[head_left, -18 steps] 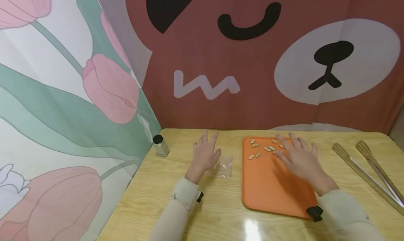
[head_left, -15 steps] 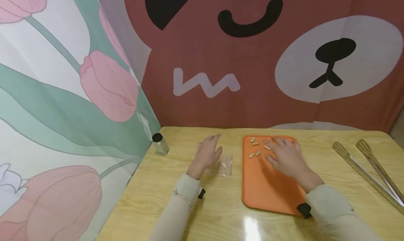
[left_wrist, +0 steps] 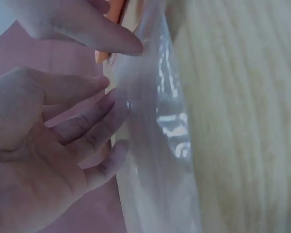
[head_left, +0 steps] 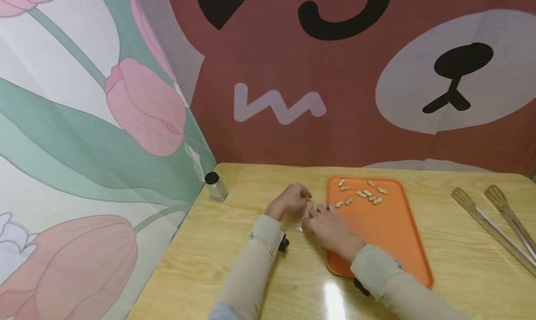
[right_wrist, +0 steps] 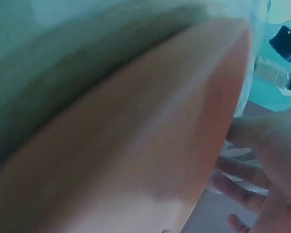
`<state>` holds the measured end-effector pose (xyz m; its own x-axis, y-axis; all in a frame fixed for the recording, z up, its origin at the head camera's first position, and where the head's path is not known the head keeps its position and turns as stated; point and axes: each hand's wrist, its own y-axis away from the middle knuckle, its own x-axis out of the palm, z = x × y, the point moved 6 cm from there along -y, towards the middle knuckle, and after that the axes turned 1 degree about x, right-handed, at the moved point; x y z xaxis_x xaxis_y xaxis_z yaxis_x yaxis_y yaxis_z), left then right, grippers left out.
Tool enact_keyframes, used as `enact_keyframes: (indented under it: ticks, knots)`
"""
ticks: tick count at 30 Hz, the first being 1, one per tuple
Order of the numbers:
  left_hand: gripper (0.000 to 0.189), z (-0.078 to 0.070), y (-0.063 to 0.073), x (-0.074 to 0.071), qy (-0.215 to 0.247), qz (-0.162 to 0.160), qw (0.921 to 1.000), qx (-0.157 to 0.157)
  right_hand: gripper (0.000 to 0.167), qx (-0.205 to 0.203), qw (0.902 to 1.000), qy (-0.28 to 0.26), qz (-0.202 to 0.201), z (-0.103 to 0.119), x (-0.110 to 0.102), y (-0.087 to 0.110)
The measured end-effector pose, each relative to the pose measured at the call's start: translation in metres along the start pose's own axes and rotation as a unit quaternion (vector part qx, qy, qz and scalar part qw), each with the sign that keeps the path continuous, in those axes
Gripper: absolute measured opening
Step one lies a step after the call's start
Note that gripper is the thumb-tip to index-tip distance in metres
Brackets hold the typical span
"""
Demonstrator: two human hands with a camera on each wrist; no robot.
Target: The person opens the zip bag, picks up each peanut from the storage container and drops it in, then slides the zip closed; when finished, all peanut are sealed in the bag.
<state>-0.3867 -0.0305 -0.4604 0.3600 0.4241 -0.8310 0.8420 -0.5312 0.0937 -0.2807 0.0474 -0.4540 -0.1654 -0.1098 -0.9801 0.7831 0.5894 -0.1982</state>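
Observation:
A clear plastic bag (left_wrist: 165, 141) hangs between my two hands in the left wrist view, just left of the orange tray (head_left: 377, 236). My left hand (head_left: 291, 201) holds the bag near its upper edge with bent fingertips. On the tray side, my right hand (head_left: 332, 229) pinches the bag, its thumb and fingers drawn together there. Most of the bag is hidden behind my hands in the head view. Blurred skin fills much of the right wrist view, with my left hand (right_wrist: 271, 160) at its right side. Several unshelled peanuts (head_left: 367, 194) lie across the tray's far half.
A small clear jar (head_left: 217, 190) with a black lid stands at the table's far left corner. Metal tongs (head_left: 498, 217) with slotted ends lie spread open to the right of the tray. A printed cloth (head_left: 356, 143) hangs right behind the table's back edge.
My right hand has moved left from above the tray to the plastic bag. My left hand has shifted slightly right, its fingers now bent onto the bag, which lay on the table.

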Motion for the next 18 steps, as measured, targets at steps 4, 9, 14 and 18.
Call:
enact_keyframes:
  ticks: [4,9,14,18]
  knots:
    - [0.02,0.004,0.0,0.005,0.002,0.007,0.9999,-0.008,0.017,-0.003,0.9999,0.014,-0.001,0.005,0.004,0.0]
    - [0.01,0.01,0.003,0.005,0.029,-0.019,0.9994,-0.003,0.018,0.005,0.9999,0.01,-0.007,0.005,0.005,0.002]
    - [0.01,0.014,0.012,-0.008,0.136,-0.05,0.9894,0.009,0.02,0.034,0.9988,-0.012,-0.032,0.0,0.001,0.006]
    - [0.008,0.014,0.018,-0.024,0.25,-0.094,0.9635,0.022,0.021,0.058,0.9923,-0.063,-0.09,-0.01,-0.012,0.007]
